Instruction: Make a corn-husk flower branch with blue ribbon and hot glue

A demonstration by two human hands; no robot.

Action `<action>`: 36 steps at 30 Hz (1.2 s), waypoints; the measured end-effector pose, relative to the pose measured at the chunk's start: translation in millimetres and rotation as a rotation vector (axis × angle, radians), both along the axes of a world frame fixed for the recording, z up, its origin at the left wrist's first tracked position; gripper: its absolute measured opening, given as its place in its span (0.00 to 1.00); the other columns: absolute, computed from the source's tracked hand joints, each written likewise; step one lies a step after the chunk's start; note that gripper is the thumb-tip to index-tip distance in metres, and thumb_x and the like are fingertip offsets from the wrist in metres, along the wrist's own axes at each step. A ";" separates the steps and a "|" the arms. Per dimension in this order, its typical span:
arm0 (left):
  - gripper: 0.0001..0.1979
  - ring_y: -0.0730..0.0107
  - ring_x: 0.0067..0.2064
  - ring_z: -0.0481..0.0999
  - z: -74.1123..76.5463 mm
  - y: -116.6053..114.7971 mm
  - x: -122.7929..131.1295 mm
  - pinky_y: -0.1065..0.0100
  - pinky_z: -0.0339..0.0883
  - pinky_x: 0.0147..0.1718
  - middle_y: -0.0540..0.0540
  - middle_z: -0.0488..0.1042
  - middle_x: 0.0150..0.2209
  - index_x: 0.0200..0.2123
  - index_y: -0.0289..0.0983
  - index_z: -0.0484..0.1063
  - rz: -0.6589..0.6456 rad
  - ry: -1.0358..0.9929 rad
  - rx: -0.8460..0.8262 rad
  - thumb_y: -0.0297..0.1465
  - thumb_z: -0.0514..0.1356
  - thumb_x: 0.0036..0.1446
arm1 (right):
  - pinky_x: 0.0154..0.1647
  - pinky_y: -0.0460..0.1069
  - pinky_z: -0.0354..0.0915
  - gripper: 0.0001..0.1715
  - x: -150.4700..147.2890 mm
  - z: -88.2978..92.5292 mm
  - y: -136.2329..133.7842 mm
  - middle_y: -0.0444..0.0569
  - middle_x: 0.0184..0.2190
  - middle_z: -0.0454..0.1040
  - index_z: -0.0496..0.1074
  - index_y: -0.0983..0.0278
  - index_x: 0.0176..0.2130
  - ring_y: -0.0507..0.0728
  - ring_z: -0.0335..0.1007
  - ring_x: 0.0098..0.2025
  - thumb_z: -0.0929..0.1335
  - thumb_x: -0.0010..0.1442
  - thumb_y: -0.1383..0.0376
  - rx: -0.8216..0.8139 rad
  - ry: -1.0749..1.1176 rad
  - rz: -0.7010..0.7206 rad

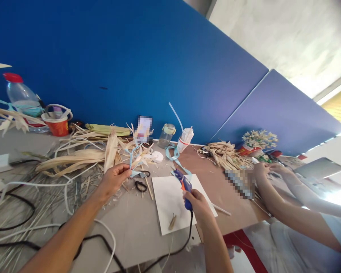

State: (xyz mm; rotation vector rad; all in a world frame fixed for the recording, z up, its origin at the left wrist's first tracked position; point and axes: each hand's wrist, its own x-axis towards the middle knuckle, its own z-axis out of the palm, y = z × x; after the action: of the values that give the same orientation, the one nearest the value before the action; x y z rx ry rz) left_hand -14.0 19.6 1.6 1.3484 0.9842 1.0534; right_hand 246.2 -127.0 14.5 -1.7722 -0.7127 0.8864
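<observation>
My left hand [113,179] is pinched shut on a small bundle of dried corn husk strips tied with light blue ribbon [136,156], held just above the grey table [133,223]. My right hand [198,203] grips a blue and orange hot glue gun [184,186], its nozzle pointing up and left towards the bundle, over a white sheet of paper [170,201]. The gun's black cord [176,250] trails off the table's front edge. Black-handled scissors [141,185] lie between the two hands.
Heaps of dried husks [82,155] and loose cables [14,212] cover the left side. An orange paper cup [57,124], a plastic bottle [21,96], a glass jar [166,135] and a lidded cup [184,139] stand along the blue partition. Another person's arms [284,197] work at the right, near a husk-flower pot [257,142].
</observation>
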 end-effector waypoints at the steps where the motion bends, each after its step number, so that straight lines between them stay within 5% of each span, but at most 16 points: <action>1: 0.13 0.76 0.21 0.59 -0.4 0.3 -0.1 0.72 0.51 0.21 0.55 0.65 0.18 0.27 0.36 0.74 0.001 -0.005 -0.005 0.39 0.64 0.40 | 0.24 0.48 0.57 0.13 -0.3 4.5 -2.0 0.45 0.23 0.68 0.67 0.63 0.26 0.52 0.60 0.23 0.72 0.44 0.59 0.099 0.206 0.000; 5: 0.12 0.76 0.22 0.60 -1.7 0.6 -0.8 0.72 0.53 0.21 0.54 0.67 0.20 0.28 0.36 0.74 0.008 -0.019 -0.001 0.38 0.64 0.41 | 0.22 0.45 0.57 0.16 -7.6 22.0 -3.4 0.44 0.27 0.65 0.71 0.63 0.35 0.48 0.55 0.22 0.72 0.47 0.57 0.380 0.807 0.157; 9: 0.11 0.76 0.22 0.61 -0.8 -0.3 -1.8 0.72 0.53 0.22 0.53 0.68 0.21 0.28 0.36 0.74 0.013 -0.004 -0.007 0.37 0.64 0.42 | 0.20 0.44 0.52 0.20 -21.3 28.6 11.5 0.42 0.26 0.62 0.71 0.62 0.37 0.46 0.47 0.19 0.69 0.50 0.51 0.417 0.984 0.320; 15: 0.11 0.73 0.25 0.64 -3.2 1.8 -5.0 0.72 0.56 0.25 0.52 0.69 0.23 0.28 0.36 0.74 0.004 0.033 0.027 0.38 0.62 0.45 | 0.22 0.46 0.50 0.20 -41.4 32.4 44.9 0.52 0.38 0.72 0.73 0.63 0.38 0.48 0.49 0.21 0.71 0.44 0.57 0.331 0.632 0.553; 23: 0.12 0.74 0.23 0.61 -4.3 3.0 -6.3 0.72 0.55 0.23 0.52 0.68 0.22 0.29 0.36 0.74 0.040 0.038 0.004 0.39 0.63 0.45 | 0.27 0.46 0.53 0.17 -42.1 13.2 61.3 0.49 0.30 0.71 0.73 0.65 0.32 0.51 0.55 0.27 0.68 0.52 0.53 0.302 0.207 0.686; 36: 0.12 0.75 0.23 0.59 -2.9 2.1 -5.8 0.72 0.53 0.22 0.52 0.65 0.21 0.28 0.36 0.73 0.044 0.116 -0.014 0.39 0.63 0.45 | 0.20 0.44 0.51 0.22 -55.8 10.6 58.9 0.44 0.24 0.62 0.70 0.65 0.31 0.49 0.52 0.23 0.66 0.54 0.48 0.144 0.112 0.749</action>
State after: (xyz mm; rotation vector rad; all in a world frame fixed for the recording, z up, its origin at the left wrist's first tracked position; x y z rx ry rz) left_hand -19.7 21.7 -1.2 1.3941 1.1094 1.0083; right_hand 190.4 -68.1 25.1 -1.3081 -1.3666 1.3685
